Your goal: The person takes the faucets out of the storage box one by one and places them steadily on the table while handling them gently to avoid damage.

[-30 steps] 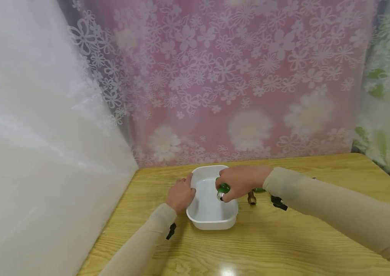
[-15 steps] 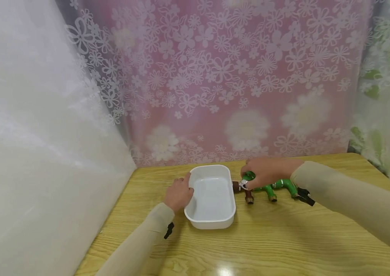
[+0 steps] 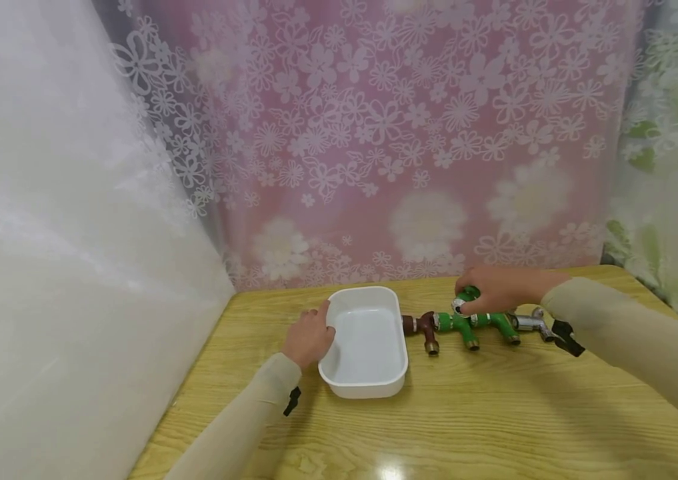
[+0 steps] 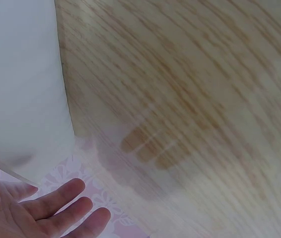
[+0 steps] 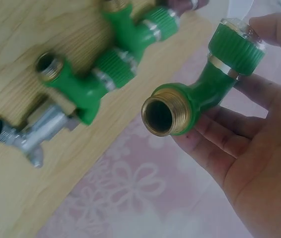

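My right hand [image 3: 497, 290] holds a green tap [image 5: 215, 89] with a ribbed green-and-silver collar and a brass threaded outlet. In the right wrist view, the thumb is at the silver end and the fingers are curled behind the body. Below it in the head view, a row of taps lies on the table: a dark brown tap [image 3: 428, 323], a green tap [image 3: 465, 331], another green tap [image 3: 503, 327] and a chrome tap [image 3: 529, 323]. My left hand [image 3: 309, 337] rests at the left rim of a white basin [image 3: 365, 387], its fingers fairly straight in the left wrist view.
Everything stands on a wood-grain table [image 3: 465, 420]. A pink floral curtain [image 3: 363, 167] hangs along the back edge, with a white sheet [image 3: 75, 233] at the left and a pale green-leaf curtain [image 3: 663, 187] at the right. The basin's right side is beside the brown tap.
My right hand has carried the green tap from above the basin rightward over the row of taps, uncovering the brown tap and others. My left hand has stayed at the basin's rim.
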Motion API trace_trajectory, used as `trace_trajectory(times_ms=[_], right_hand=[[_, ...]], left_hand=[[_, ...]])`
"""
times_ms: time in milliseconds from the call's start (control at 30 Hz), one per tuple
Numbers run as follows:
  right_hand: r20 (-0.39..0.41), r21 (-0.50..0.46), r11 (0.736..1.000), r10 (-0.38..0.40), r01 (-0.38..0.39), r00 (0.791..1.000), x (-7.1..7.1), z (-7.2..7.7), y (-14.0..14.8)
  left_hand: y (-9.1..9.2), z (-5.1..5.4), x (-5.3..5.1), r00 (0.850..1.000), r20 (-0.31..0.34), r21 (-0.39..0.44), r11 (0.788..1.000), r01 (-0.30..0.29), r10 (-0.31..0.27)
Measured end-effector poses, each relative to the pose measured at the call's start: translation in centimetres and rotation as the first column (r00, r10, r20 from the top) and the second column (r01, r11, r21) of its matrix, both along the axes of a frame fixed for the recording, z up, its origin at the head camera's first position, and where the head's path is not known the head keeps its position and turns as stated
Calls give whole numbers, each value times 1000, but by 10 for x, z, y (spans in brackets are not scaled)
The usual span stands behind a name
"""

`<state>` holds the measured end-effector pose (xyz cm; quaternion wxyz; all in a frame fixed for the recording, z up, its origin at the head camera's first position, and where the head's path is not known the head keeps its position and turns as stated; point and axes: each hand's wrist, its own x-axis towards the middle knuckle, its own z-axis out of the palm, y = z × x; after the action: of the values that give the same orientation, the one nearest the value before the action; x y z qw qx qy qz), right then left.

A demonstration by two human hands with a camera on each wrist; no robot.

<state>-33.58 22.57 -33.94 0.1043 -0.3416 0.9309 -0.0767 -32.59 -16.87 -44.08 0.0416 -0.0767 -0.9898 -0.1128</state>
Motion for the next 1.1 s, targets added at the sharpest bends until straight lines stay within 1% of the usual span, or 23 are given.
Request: trace_trajectory(times_ms=[200,300,533,700,800,1100], right_hand=[[-37,-31,999,-18,17,999,-3,-6,26],[-15,-41,998,-40,39,999,-6,-10,39],[10,-40,991,-129,130,992,-7,-18,64],[31,-47,986,-161,163,986,-7,-21,80],[27,-35,983,-180,181,983,-8,-24,90],[53,-22,972,-232,233,971,-13,-41,122]], left_hand=[[0,-2,-1,1000,13,12,1000,-10,10],[0,-2,-1,1000,20,13,1000,-17,17],[0,-3,-2,1000,10,6,1000,-20,20],[1,-2,-2,1000,10,1,1000,-21,21],[1,-3,-3,1000,16,-3,1000,-25,25],[0,-1,-1,1000,13,4,1000,-19,19]])
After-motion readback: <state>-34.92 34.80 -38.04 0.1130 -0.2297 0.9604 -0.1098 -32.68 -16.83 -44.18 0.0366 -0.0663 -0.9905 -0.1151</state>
